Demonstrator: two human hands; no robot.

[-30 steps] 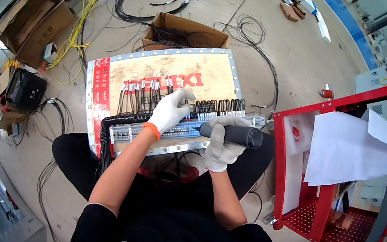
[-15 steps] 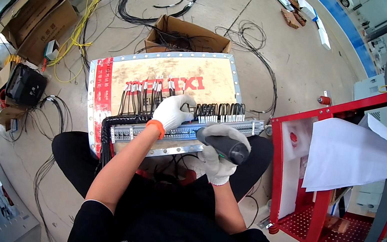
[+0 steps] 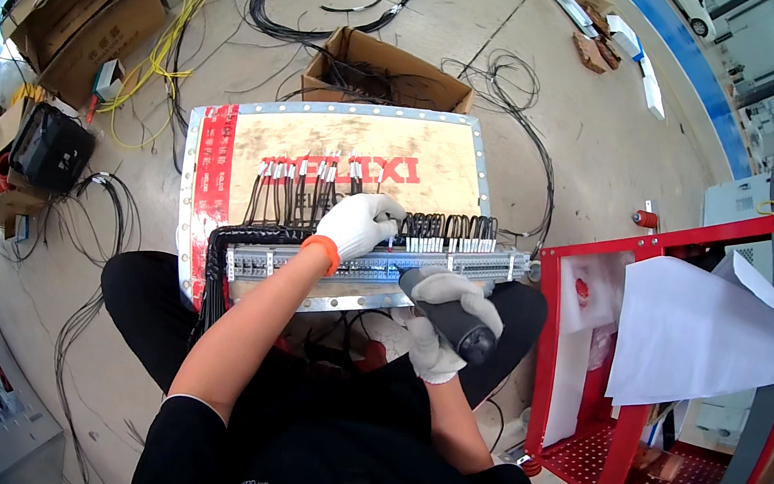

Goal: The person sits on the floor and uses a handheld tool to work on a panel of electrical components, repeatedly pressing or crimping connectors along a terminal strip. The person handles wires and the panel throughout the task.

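"Where are our hands?"

"Our right hand (image 3: 441,337) is wrapped round a black cylindrical tool (image 3: 468,336), at four o'clock from our left hand (image 3: 359,225), whose fingers curl by the looped wires (image 3: 462,226); we cannot tell whether they grip one."

"Why the board (image 3: 294,126) so near our knees (image 3: 140,299)?"

"Probably to bring the terminal strip (image 3: 383,267), along its six o'clock side, within reach. Large red lettering (image 3: 396,170) marks the wood; the wires' white sleeves (image 3: 424,245) are too small for us to read."
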